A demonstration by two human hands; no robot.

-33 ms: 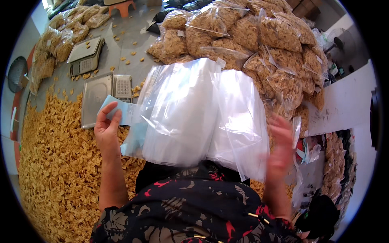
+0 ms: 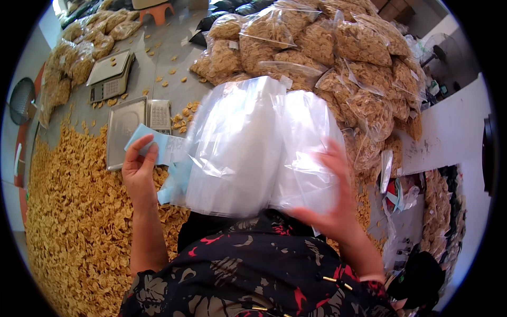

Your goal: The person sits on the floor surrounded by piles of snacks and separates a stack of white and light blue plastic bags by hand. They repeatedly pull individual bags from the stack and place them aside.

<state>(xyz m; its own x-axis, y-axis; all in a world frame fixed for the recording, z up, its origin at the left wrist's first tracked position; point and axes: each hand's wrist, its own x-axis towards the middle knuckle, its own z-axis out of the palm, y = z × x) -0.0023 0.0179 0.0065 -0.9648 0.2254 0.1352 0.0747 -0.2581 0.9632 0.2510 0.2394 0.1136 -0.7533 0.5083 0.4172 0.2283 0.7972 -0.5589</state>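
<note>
Head view: my left grip (image 2: 140, 171) is pinching blue sheet (image 2: 139, 134), right grip (image 2: 343, 215) standing wide; flakes (image 2: 79, 211) are lying on floor (image 2: 171, 50).

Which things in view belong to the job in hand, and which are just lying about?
Likely in use:
light-blue strip, pinched in the left hand
clear plastic sheets; right hand open over their right side, contact unclear

Likely just lying about:
nearer scale
farther scale
heap of tan flakes
filled clear bags
orange stool
</note>
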